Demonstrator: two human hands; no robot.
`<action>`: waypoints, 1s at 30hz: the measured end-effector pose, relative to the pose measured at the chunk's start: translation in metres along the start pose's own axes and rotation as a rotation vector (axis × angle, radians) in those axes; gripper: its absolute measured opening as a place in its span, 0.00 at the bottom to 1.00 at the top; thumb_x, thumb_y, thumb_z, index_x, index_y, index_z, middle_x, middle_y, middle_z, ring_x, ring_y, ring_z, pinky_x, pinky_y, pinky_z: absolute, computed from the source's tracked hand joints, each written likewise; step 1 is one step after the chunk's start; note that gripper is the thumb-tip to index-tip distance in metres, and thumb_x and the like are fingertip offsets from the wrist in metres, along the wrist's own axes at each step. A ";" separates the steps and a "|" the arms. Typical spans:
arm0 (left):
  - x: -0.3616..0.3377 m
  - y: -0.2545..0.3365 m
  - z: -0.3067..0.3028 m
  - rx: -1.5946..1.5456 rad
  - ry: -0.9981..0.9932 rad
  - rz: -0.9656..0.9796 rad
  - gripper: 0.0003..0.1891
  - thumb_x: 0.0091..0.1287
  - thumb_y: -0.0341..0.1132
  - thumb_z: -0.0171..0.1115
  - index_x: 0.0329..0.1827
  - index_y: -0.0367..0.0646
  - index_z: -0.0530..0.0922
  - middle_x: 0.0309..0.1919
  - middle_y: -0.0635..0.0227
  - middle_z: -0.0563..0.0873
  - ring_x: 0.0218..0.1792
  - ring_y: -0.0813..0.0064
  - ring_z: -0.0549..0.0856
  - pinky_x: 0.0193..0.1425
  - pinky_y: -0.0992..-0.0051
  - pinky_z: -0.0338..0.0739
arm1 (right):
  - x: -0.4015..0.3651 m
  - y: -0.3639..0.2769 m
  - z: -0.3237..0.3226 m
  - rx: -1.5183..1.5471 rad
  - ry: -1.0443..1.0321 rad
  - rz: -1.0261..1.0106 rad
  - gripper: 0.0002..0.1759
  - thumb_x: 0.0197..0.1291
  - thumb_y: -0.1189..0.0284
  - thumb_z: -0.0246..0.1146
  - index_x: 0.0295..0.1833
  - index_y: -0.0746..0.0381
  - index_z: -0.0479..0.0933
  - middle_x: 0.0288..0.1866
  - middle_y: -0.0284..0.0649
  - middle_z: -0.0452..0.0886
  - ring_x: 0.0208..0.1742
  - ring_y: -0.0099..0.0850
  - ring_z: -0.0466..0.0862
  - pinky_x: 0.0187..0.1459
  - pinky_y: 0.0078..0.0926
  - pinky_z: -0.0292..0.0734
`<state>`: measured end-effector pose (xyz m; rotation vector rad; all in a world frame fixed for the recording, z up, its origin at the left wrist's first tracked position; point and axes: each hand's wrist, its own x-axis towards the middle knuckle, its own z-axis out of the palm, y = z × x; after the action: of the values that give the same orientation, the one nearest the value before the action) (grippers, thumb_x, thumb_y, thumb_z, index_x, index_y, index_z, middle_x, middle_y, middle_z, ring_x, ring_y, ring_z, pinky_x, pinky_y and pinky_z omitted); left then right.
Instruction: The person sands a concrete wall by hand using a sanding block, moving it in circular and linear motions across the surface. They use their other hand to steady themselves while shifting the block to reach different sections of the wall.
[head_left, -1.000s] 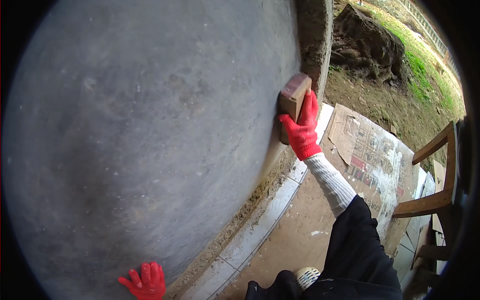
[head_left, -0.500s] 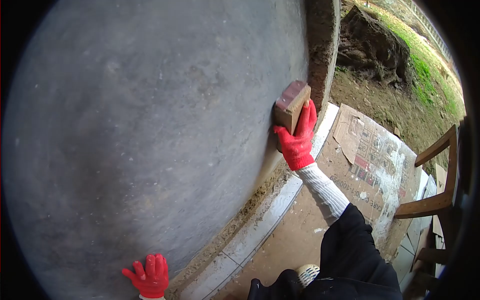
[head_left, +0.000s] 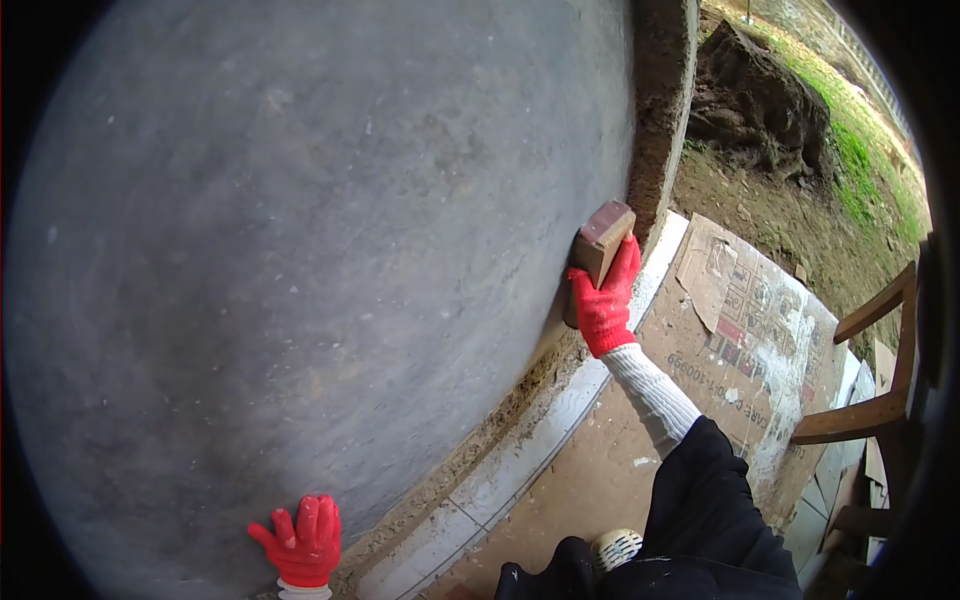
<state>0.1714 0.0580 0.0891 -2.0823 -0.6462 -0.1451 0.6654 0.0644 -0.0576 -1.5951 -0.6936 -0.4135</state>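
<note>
My right hand (head_left: 606,305), in a red glove, is wrapped round a sanding block (head_left: 606,228) with a reddish-brown top face and tan sides. The block rests against the grey plastered wall (head_left: 330,250), close to its right edge; its face toward the wall is hidden. Down at the lower left, my left hand (head_left: 302,540), also red-gloved, lies flat on the same wall with its fingers spread, holding nothing.
A rough ledge and white tile strip (head_left: 475,500) run along the wall's base. Stained cardboard (head_left: 750,350) covers part of the floor. A wooden chair frame (head_left: 850,420) stands at the right. Beyond are a dark tree stump (head_left: 765,105), soil and grass.
My right hand has moved the block a short way down along the wall, nearer to the ledge. The view has shifted slightly. My left hand stays flat on the wall.
</note>
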 end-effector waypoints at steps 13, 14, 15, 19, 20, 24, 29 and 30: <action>0.005 0.001 -0.005 0.008 0.015 0.019 0.14 0.52 0.37 0.69 0.41 0.51 0.79 0.50 0.73 0.74 0.50 0.49 0.72 0.58 0.32 0.59 | -0.022 -0.016 -0.005 -0.008 -0.057 0.020 0.60 0.39 0.68 0.77 0.76 0.61 0.46 0.73 0.55 0.50 0.70 0.55 0.60 0.68 0.44 0.62; 0.005 0.002 -0.005 0.007 0.008 0.021 0.14 0.52 0.37 0.69 0.41 0.51 0.79 0.50 0.73 0.74 0.50 0.49 0.72 0.58 0.32 0.59 | -0.026 -0.013 -0.006 -0.002 -0.077 0.069 0.60 0.40 0.68 0.77 0.75 0.62 0.47 0.73 0.56 0.50 0.70 0.55 0.60 0.68 0.44 0.61; 0.005 0.002 -0.005 0.022 0.017 0.019 0.13 0.52 0.38 0.69 0.41 0.51 0.79 0.50 0.73 0.74 0.51 0.49 0.72 0.58 0.32 0.59 | -0.024 -0.024 -0.008 0.027 -0.077 0.057 0.60 0.40 0.67 0.77 0.75 0.63 0.47 0.73 0.56 0.50 0.70 0.55 0.60 0.67 0.44 0.62; 0.001 0.000 -0.002 0.008 0.002 0.010 0.13 0.52 0.38 0.69 0.41 0.51 0.79 0.51 0.74 0.74 0.52 0.48 0.72 0.58 0.32 0.58 | -0.017 -0.083 -0.016 0.047 -0.071 -0.184 0.65 0.35 0.67 0.79 0.76 0.60 0.44 0.73 0.58 0.50 0.69 0.58 0.60 0.65 0.46 0.64; 0.000 -0.001 -0.001 0.010 0.003 0.010 0.13 0.52 0.38 0.69 0.41 0.51 0.79 0.51 0.74 0.74 0.52 0.48 0.72 0.58 0.32 0.58 | -0.022 -0.083 -0.015 0.043 -0.068 -0.224 0.66 0.34 0.66 0.79 0.76 0.60 0.44 0.73 0.57 0.50 0.69 0.58 0.60 0.65 0.46 0.64; -0.001 0.000 0.000 -0.005 -0.015 0.012 0.13 0.53 0.38 0.69 0.41 0.51 0.79 0.51 0.73 0.75 0.52 0.48 0.71 0.59 0.31 0.58 | -0.053 -0.041 -0.008 0.026 -0.084 -0.171 0.66 0.33 0.66 0.79 0.76 0.61 0.44 0.73 0.58 0.50 0.70 0.58 0.60 0.66 0.46 0.64; 0.003 0.000 -0.002 0.022 0.059 0.031 0.13 0.53 0.39 0.69 0.40 0.51 0.79 0.50 0.73 0.75 0.51 0.48 0.72 0.58 0.33 0.59 | -0.039 -0.088 -0.015 0.093 -0.107 -0.080 0.66 0.33 0.62 0.80 0.76 0.62 0.46 0.72 0.60 0.50 0.70 0.58 0.59 0.66 0.48 0.63; 0.007 0.001 -0.006 0.004 0.023 0.019 0.13 0.53 0.38 0.69 0.40 0.51 0.79 0.50 0.73 0.75 0.50 0.49 0.72 0.57 0.35 0.59 | -0.033 -0.100 -0.017 0.141 -0.100 -0.160 0.67 0.32 0.61 0.81 0.76 0.62 0.46 0.72 0.60 0.50 0.70 0.58 0.59 0.66 0.49 0.62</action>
<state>0.1785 0.0552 0.0936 -2.0789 -0.6124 -0.1567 0.5777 0.0447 0.0003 -1.4395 -0.9114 -0.3952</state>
